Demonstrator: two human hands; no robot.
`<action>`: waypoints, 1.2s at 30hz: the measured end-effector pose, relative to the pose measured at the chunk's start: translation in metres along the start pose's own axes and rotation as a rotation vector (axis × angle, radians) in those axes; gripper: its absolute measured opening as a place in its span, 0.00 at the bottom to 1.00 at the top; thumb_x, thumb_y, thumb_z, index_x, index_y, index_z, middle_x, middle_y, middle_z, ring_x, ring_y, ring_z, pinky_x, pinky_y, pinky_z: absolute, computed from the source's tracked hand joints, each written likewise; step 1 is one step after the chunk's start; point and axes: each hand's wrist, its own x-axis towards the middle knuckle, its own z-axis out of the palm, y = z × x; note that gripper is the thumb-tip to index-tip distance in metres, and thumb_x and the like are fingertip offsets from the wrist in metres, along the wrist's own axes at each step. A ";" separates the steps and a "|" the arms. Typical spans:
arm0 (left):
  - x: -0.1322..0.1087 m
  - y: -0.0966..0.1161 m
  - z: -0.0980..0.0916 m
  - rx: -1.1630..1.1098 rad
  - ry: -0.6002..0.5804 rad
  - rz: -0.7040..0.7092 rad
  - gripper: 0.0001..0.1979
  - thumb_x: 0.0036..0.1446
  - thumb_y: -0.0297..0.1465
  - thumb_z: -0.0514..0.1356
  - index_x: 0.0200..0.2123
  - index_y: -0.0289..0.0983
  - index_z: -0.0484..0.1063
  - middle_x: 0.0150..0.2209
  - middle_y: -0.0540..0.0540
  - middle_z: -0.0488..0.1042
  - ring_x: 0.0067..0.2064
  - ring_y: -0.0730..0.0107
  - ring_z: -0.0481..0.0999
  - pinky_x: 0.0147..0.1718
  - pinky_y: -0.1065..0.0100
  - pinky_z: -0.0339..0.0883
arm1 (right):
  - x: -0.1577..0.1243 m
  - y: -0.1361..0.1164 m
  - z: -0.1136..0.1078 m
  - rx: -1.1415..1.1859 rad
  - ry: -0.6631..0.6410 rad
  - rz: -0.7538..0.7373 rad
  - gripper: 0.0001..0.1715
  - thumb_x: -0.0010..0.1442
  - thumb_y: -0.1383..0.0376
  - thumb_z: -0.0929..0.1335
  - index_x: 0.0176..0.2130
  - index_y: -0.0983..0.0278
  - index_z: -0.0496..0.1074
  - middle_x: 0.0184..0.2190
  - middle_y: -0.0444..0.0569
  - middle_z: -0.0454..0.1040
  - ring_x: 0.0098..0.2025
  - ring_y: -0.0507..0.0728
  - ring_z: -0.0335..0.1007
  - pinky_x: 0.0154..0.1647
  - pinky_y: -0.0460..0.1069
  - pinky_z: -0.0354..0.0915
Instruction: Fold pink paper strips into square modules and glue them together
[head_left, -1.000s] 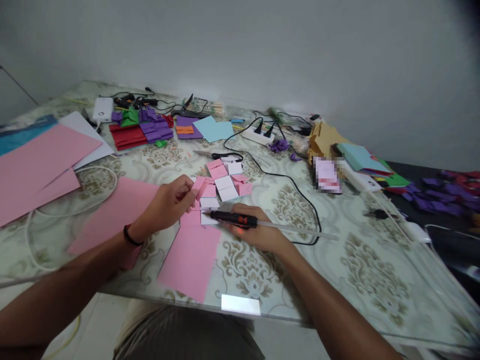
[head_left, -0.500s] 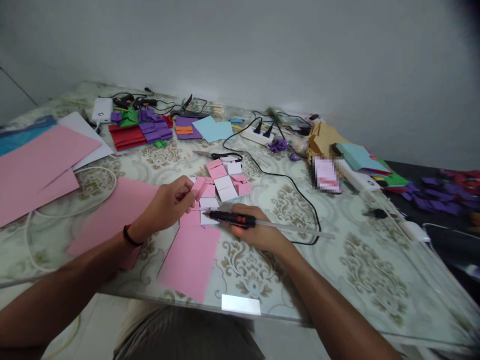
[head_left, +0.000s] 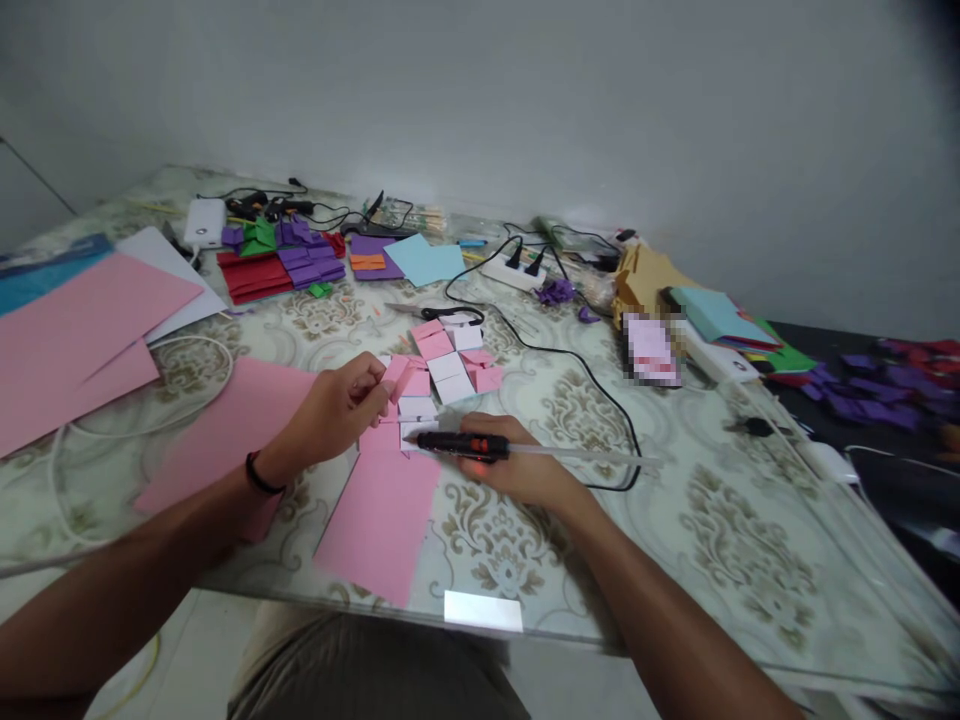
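Note:
My left hand (head_left: pixel 349 400) pinches a raised flap of folded pink paper (head_left: pixel 401 378) between thumb and fingers. Wrapped in my right hand (head_left: pixel 517 462) is a black hot glue gun (head_left: pixel 465 446) with orange marks and a reddish glow beneath it. A long clear glue stick (head_left: pixel 577 456) sticks out of its back end. The gun's nozzle points left, over a small white paper panel (head_left: pixel 417 434). Several pink and white folded squares (head_left: pixel 451 378) lie joined just beyond. A plain pink sheet (head_left: pixel 382 520) extends from the panels toward me.
Scissors (head_left: pixel 442 312) lie behind the squares. A black cord (head_left: pixel 585 365) curves from a white power strip (head_left: pixel 514 270) around to the right. Pink sheets (head_left: pixel 90 330) cover the left side. Purple folded paper (head_left: pixel 311 262) sits at the back, a blurred-out item (head_left: pixel 651 350) at right.
The glue gun has shifted slightly down and left, its nozzle lower over the white panel. My left hand stays on the pink flap.

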 end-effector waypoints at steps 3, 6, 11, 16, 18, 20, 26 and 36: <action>0.000 0.000 0.000 0.002 -0.003 -0.003 0.07 0.67 0.33 0.57 0.35 0.40 0.62 0.24 0.53 0.77 0.25 0.71 0.77 0.27 0.69 0.68 | 0.000 -0.001 -0.001 0.014 -0.017 -0.019 0.05 0.55 0.71 0.69 0.30 0.62 0.69 0.27 0.42 0.69 0.29 0.52 0.63 0.32 0.49 0.57; 0.001 -0.001 0.000 -0.002 -0.006 -0.005 0.07 0.67 0.34 0.57 0.35 0.40 0.62 0.25 0.52 0.78 0.26 0.70 0.77 0.27 0.69 0.69 | 0.000 -0.002 -0.002 0.020 -0.030 -0.025 0.08 0.54 0.71 0.69 0.28 0.62 0.66 0.26 0.42 0.68 0.29 0.52 0.62 0.31 0.48 0.56; 0.000 -0.002 0.000 0.008 -0.005 0.005 0.08 0.67 0.34 0.57 0.35 0.40 0.62 0.25 0.51 0.77 0.26 0.71 0.78 0.27 0.70 0.69 | 0.000 -0.002 -0.002 0.019 -0.036 -0.034 0.09 0.54 0.72 0.69 0.27 0.61 0.65 0.25 0.41 0.67 0.28 0.52 0.61 0.31 0.48 0.56; 0.000 -0.003 0.000 0.004 -0.004 0.010 0.08 0.67 0.34 0.57 0.35 0.40 0.62 0.25 0.52 0.77 0.25 0.71 0.77 0.27 0.70 0.69 | 0.000 -0.002 -0.002 -0.017 -0.036 -0.024 0.11 0.54 0.71 0.70 0.26 0.61 0.63 0.25 0.41 0.66 0.28 0.52 0.61 0.31 0.49 0.54; 0.000 -0.003 0.000 0.001 -0.006 0.007 0.07 0.67 0.34 0.57 0.36 0.40 0.62 0.25 0.52 0.77 0.26 0.71 0.77 0.27 0.69 0.69 | -0.001 -0.002 -0.003 -0.029 -0.036 -0.017 0.11 0.53 0.71 0.70 0.26 0.61 0.63 0.25 0.41 0.66 0.28 0.52 0.61 0.31 0.48 0.53; 0.000 -0.003 0.000 0.005 -0.008 0.005 0.07 0.68 0.33 0.57 0.36 0.40 0.62 0.25 0.52 0.77 0.26 0.71 0.77 0.28 0.69 0.69 | -0.001 -0.002 -0.004 -0.037 -0.039 -0.007 0.11 0.53 0.71 0.70 0.26 0.61 0.63 0.25 0.41 0.66 0.28 0.52 0.60 0.31 0.48 0.53; 0.000 0.000 0.000 0.003 -0.009 0.004 0.08 0.67 0.33 0.57 0.35 0.40 0.62 0.24 0.53 0.76 0.26 0.71 0.77 0.28 0.68 0.68 | -0.004 -0.001 -0.009 -0.040 -0.044 0.028 0.11 0.53 0.71 0.70 0.26 0.61 0.63 0.24 0.41 0.67 0.27 0.51 0.58 0.29 0.49 0.53; 0.000 0.000 -0.001 0.018 -0.010 0.008 0.08 0.68 0.34 0.57 0.35 0.40 0.63 0.24 0.52 0.77 0.26 0.70 0.77 0.28 0.68 0.68 | -0.007 0.003 -0.016 -0.068 -0.055 0.118 0.10 0.52 0.71 0.70 0.26 0.61 0.64 0.22 0.39 0.65 0.25 0.50 0.57 0.26 0.47 0.53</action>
